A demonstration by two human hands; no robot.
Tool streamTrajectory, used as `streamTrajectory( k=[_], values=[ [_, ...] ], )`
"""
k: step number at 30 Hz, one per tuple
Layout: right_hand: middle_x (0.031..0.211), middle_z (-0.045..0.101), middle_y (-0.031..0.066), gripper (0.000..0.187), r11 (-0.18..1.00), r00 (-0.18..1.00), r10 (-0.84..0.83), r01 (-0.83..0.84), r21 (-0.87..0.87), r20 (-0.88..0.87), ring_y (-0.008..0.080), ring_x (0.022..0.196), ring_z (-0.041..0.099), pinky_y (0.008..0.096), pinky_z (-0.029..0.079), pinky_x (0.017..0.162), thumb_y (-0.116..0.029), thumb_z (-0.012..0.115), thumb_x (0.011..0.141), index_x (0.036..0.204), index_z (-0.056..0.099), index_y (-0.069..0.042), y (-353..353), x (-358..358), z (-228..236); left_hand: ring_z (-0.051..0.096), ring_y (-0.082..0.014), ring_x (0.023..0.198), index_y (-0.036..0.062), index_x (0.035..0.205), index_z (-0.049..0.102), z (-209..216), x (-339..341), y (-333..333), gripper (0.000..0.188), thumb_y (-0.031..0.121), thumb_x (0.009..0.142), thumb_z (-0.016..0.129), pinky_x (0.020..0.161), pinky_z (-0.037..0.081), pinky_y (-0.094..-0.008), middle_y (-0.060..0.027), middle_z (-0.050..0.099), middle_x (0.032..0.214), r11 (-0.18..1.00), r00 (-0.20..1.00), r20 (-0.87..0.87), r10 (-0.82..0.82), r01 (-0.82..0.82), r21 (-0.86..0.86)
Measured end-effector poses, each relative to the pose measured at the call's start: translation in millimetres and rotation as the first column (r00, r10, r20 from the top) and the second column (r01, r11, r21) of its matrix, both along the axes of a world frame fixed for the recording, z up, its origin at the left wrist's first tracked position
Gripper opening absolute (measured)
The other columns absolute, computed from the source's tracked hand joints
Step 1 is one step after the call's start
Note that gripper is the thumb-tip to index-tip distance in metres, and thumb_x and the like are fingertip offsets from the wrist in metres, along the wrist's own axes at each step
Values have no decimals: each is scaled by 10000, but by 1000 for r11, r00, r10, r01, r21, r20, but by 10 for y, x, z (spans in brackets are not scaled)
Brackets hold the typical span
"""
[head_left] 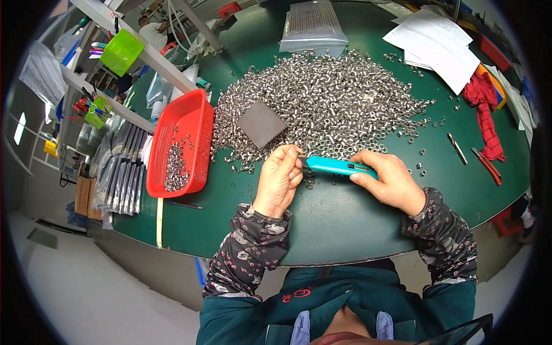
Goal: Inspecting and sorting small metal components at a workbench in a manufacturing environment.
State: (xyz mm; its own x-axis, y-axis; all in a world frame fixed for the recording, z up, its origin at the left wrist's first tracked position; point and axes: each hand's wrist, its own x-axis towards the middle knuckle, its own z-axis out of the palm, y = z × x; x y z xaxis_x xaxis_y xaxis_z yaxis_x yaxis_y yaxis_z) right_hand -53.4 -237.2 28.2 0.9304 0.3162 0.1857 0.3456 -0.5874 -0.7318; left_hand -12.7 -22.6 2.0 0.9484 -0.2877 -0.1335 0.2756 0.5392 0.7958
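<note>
My right hand (397,183) grips a teal utility knife (330,165), its front end pointing left. My left hand (276,179) is closed in a pinch at the knife's front end; what lies between its fingertips is too small to make out. Just beyond both hands spreads a large heap of small silvery metal rings (328,98). On the heap's near left side rests a dark grey square block (263,124), tilted a little. A few loose rings lie on the green table (339,224) around the hands.
Left of the heap stands a red perforated basket (200,138) with some rings inside. Bagged dark parts (123,184) lie farther left. At the right are a drill bit (457,148), red-handled pliers (487,167), a red cloth (483,109) and papers (434,43). A clear plastic bag (313,26) lies at the back.
</note>
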Motion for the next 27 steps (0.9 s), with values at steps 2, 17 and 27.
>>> streamTrajectory(
  k=[2,17,27],
  values=[
    [783,572,131,248,1000,1000,-4,4,-18,19,302,719,550,384,420,608,-258,541,745,894,537,-60,6,-1,4,322,-19,451,45,841,514,-15,3,8,117,161,834,496,373,236,-139,6,475,626,1000,1000,6,-1,1,-10],
    [768,553,119,232,993,984,-29,48,-104,176,302,689,537,386,416,592,-231,551,738,884,523,-54,19,-17,9,329,-17,452,55,828,513,-7,-13,-9,139,193,833,499,370,236,-134,11,466,618,998,999,14,30,-30,53],
    [728,533,103,231,990,966,-37,70,-122,256,288,664,533,378,413,563,-217,572,721,882,520,-62,31,-23,6,330,-14,450,72,820,507,-11,-12,-11,140,210,837,492,370,239,-132,17,462,610,996,999,11,36,-37,79]
  ],
)
